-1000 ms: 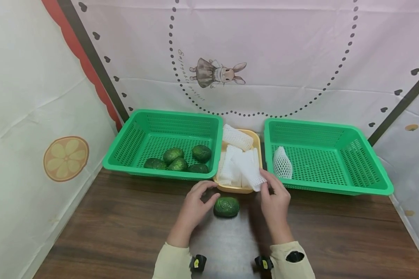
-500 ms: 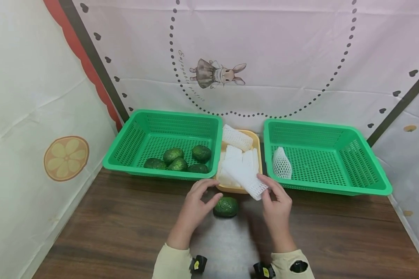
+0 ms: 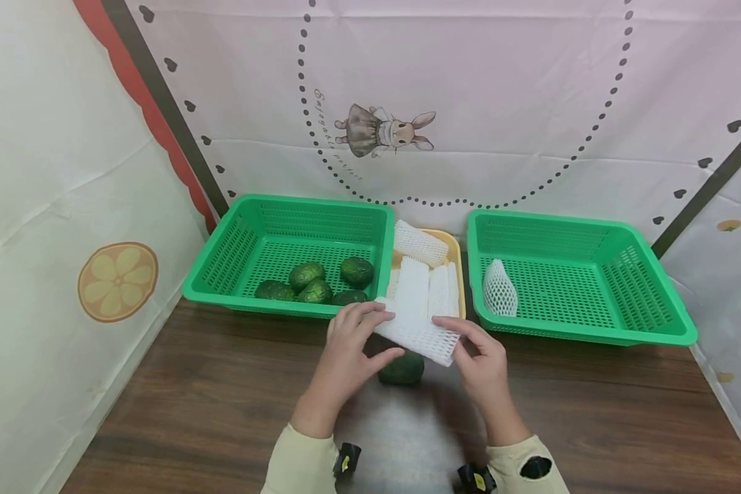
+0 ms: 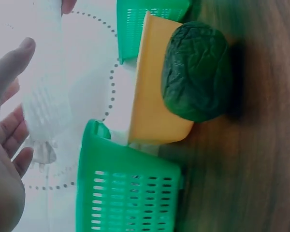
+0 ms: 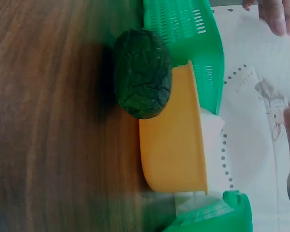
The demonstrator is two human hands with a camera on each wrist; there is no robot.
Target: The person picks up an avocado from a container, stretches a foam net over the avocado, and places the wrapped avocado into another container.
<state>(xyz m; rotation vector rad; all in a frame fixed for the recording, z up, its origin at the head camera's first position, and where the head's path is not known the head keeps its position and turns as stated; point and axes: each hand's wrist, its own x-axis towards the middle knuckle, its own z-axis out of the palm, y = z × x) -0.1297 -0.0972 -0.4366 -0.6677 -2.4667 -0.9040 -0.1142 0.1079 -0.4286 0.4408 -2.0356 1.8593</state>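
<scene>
My right hand [image 3: 484, 363] pinches the right end of a white foam net sleeve [image 3: 418, 336], held aslant over the front of the yellow basket. At the sleeve's left end, my left hand [image 3: 344, 353] touches it with the fingertips, its thumb spread away below. Under the sleeve a dark green avocado [image 3: 401, 370] lies on the table, partly covered in the head view. Both wrist views show this wrinkled avocado [image 4: 198, 72] in front of the yellow basket [image 5: 176, 140]. More foam net sleeves [image 3: 414, 281] lie flat in that basket.
On the left stands a green basket [image 3: 222, 237] with several avocados [image 3: 307, 274] in it. A second green basket [image 3: 648, 274] on the right holds one netted avocado [image 3: 499, 291]. A printed cloth [image 3: 500, 89] hangs behind them above the wooden table [image 3: 611, 418].
The right hand has drawn the foam net sleeve left and toward me, off the pile to above the avocado. The left hand's fingertips have come onto its left end.
</scene>
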